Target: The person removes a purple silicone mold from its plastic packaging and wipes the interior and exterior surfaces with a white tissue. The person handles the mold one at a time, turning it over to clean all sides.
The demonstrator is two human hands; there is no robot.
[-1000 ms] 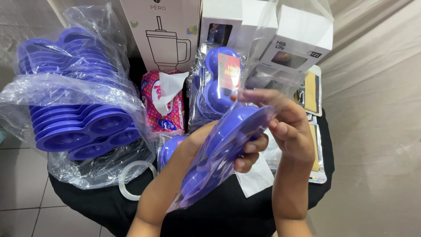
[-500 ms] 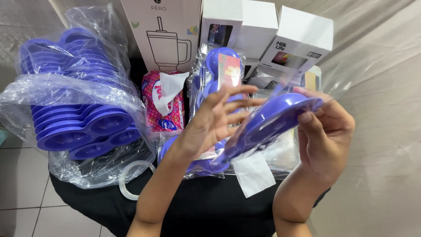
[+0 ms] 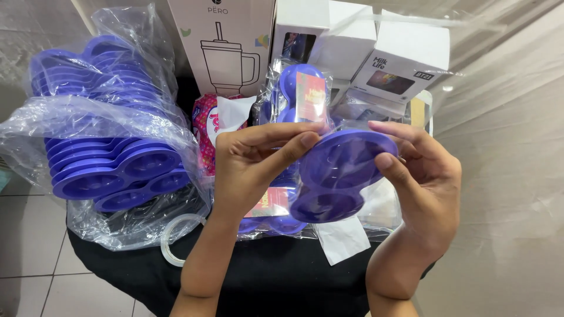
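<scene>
While we hold the purple tray (image 3: pixel 338 176) up | left hand (image 3: pixel 252 167) pinches its top edge | right hand (image 3: pixel 420 176) grips its side, fingers spread.

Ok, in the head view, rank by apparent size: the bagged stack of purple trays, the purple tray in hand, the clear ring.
1. bagged stack of purple trays
2. purple tray, though nearness to the camera enlarges it
3. clear ring, partly hidden

- I'm seeing the purple tray (image 3: pixel 341 176) between my hands — smooth moulded plastic, soft sheen.
- Stacked trays (image 3: pixel 111 170) sit in a crinkled clear plastic bag (image 3: pixel 117 117) — glossy film.
- White boxes (image 3: pixel 405 58): matt cardboard.
- Black cloth (image 3: pixel 264 276), matt.
</scene>
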